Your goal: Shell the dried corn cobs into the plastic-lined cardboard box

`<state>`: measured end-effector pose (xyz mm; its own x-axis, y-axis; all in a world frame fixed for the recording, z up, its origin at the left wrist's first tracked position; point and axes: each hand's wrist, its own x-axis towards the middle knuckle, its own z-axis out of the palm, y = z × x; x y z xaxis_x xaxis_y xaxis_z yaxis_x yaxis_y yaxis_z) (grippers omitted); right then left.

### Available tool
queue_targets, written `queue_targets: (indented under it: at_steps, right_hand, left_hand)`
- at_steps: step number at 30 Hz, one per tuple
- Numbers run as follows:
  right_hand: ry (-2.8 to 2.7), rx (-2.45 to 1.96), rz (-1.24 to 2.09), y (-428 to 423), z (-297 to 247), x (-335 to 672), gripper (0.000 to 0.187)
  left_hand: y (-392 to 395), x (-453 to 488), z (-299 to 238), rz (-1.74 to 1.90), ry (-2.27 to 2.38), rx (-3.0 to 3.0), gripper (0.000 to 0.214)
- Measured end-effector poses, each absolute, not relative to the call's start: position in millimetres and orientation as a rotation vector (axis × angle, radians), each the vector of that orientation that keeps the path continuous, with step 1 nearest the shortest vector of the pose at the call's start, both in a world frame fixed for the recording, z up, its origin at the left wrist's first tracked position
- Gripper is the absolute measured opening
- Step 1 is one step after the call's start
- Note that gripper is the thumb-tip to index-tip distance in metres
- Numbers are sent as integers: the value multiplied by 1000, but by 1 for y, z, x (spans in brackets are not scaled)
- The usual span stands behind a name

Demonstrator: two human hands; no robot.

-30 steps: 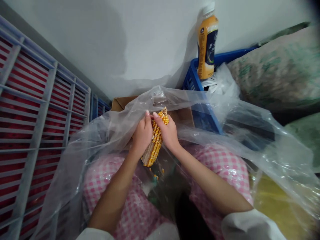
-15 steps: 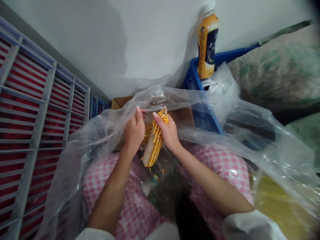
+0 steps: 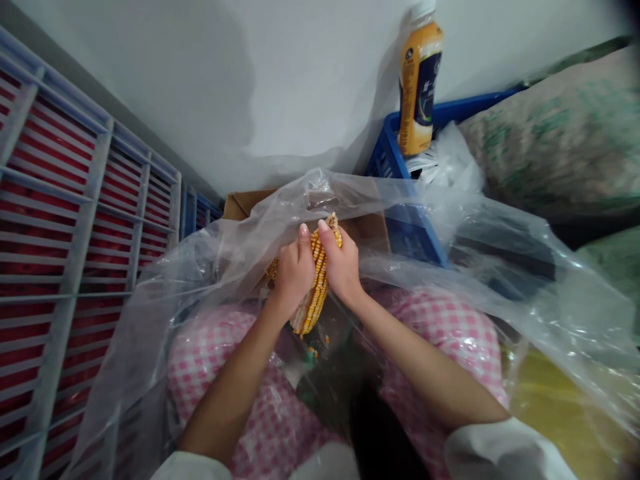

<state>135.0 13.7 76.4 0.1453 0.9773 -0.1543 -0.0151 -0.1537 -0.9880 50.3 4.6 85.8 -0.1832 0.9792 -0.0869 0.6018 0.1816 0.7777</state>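
A yellow corn cob (image 3: 317, 283), partly stripped of kernels, stands nearly upright between both hands at the middle of the view. My left hand (image 3: 294, 275) is closed on its left side, thumb pressed against the kernel rows. My right hand (image 3: 342, 267) is wrapped round its right side and top. A clear plastic sheet (image 3: 450, 267) lies over my pink-checked lap. A few loose kernels (image 3: 314, 348) lie on the plastic just below the cob. More kernels show behind my left hand in an open cardboard box (image 3: 240, 204).
A grey and red slatted crate wall (image 3: 75, 233) fills the left. A blue crate (image 3: 393, 157) at the back right holds an orange bottle (image 3: 419, 80). Large woven sacks (image 3: 555, 133) are piled at the right, against a white wall.
My left hand had lifted off the cob toward the box half a second ago; it is now back on the cob, gripping it beside my right hand.
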Motion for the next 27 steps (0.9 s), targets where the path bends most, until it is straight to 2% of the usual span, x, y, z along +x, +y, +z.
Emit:
queue_targets:
  at_steps: [16,23,27]
  right_hand:
    - [-961,-1347,1273,14,75,135,42]
    - [-773,-1190,1491,13,81,138,44]
    - [-737,-1202,1498,17,77,141,45]
  left_hand:
    - [4,48,81,912,1821,1532,55]
    - [10,40,83,936,1673,1429,58]
    - [16,29,87,865,1836,1500,50]
